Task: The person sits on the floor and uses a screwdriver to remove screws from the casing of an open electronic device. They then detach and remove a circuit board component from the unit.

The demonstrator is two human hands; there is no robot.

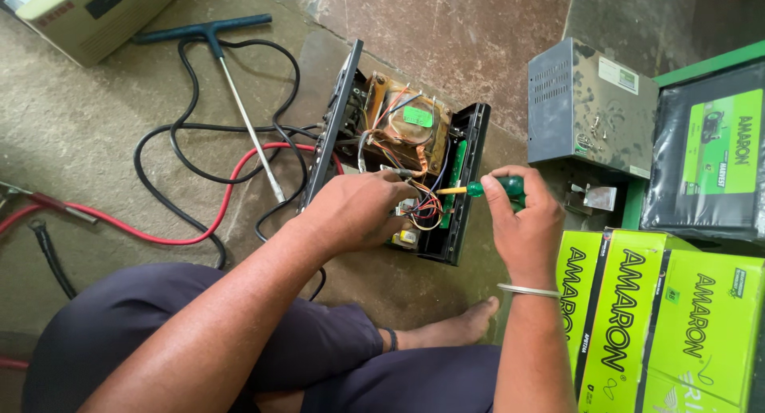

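Head view: right hand [522, 222] clenched on green-handled screwdriver [486, 188], shaft pointing left from the grip into open power unit [398, 170] on floor. Left hand [355, 210] beside the tip, pressed on loose wires [422, 206]; whether closed on anything cannot be told. Likely risks: tip slipping into fingers or nicking insulation; bridging contacts near copper-wound transformer [406, 126] just beyond the tip.
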